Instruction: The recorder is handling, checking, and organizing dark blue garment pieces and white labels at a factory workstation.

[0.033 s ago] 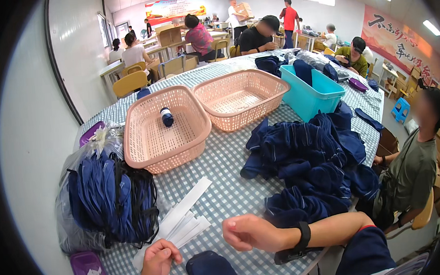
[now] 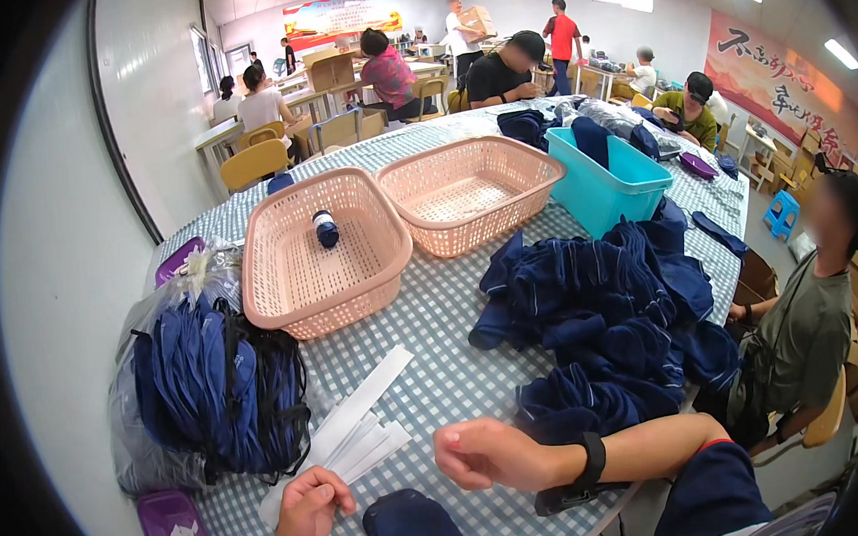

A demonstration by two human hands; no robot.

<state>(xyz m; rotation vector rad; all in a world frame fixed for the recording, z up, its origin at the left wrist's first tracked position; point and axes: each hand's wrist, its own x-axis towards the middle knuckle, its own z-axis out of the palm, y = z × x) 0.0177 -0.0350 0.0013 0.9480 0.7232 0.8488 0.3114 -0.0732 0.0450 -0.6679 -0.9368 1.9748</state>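
Gingham-clothed table (image 2: pixel 453 364) fills my view. At lower centre, my left hand (image 2: pixel 306 512) pinches a fan of thin white paper strips (image 2: pixel 360 432), fingers closed on their near ends. I judge them light, floppy, best held there; their long axis runs toward the upper right. My right hand (image 2: pixel 487 454) hovers loosely curled, empty, above a dark navy folded cloth (image 2: pixel 413 526).

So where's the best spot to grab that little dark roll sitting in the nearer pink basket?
Probably around its dark body, coming straight down from above. The roll seems to stand upright on the floor of the nearer pink basket, pale end up, apart from the walls, so fingers can close on opposite sides. The basket's tall rim blocks a sideways approach.
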